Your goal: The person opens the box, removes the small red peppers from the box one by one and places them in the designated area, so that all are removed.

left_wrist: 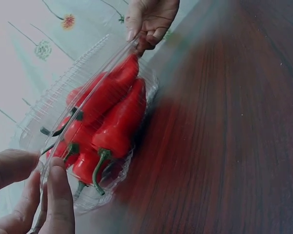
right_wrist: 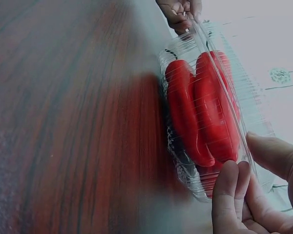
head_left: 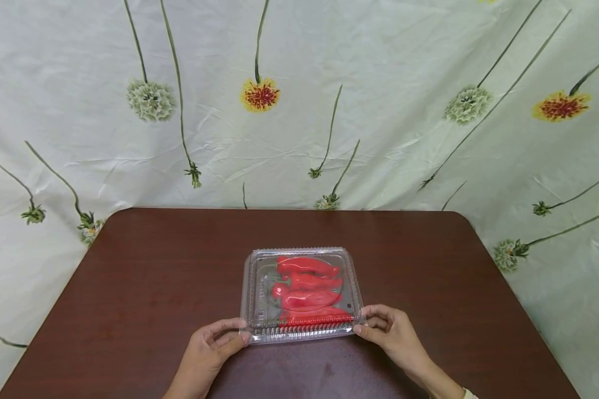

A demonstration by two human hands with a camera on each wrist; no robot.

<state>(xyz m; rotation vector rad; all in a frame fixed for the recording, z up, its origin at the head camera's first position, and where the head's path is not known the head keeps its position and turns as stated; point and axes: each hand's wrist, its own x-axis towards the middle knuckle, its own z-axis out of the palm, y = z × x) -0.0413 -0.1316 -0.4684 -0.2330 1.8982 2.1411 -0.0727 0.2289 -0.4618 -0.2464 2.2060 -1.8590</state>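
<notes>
A clear plastic clamshell box with its lid down sits between both hands in the middle of the head view. Several red peppers with green stems lie inside it, stacked side by side. My left hand pinches the near left corner of the rim between thumb and fingers. At the near right corner, my right hand pinches the rim the same way. The left wrist view shows the peppers' green stems toward the left hand. In the right wrist view the smooth pepper tips point toward the right hand.
The box is over a dark reddish-brown wooden table with rounded far corners. Behind and beside the table hangs a pale cloth printed with flowers and long stems.
</notes>
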